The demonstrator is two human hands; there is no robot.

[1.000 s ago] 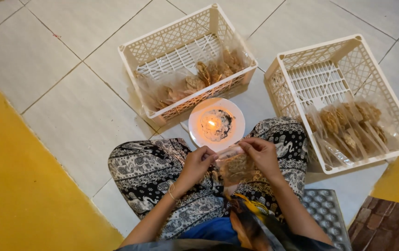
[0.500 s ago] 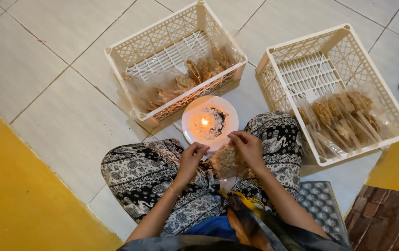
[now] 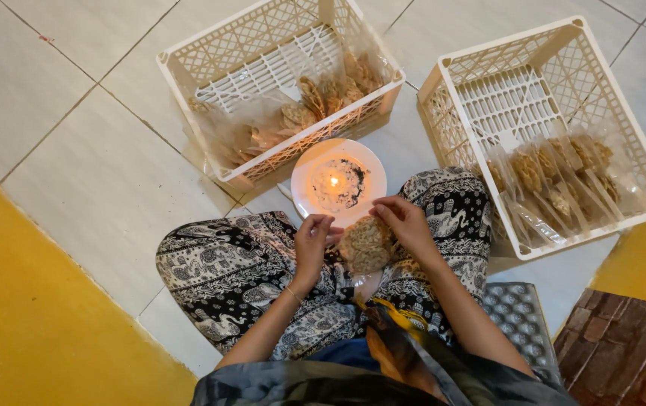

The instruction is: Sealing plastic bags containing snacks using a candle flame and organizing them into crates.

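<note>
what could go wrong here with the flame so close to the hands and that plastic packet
1. The left hand and right hand hold the clear snack packet right beside the lit candle on the white plate; the plastic could melt too far or fingers could get singed.
2. The plate sits against the near wall of the left crate, so heat might soften it or the bagged snacks inside.

A small clear plastic bag (image 3: pixel 366 244) holding a round, golden-brown, lacy cracker is pinched at its upper edge between both hands, left hand (image 3: pixel 313 239) and right hand (image 3: pixel 406 223). It hangs over the lap, just beside a white plate (image 3: pixel 304 188) bearing a lit candle flame (image 3: pixel 333 181)
</note>
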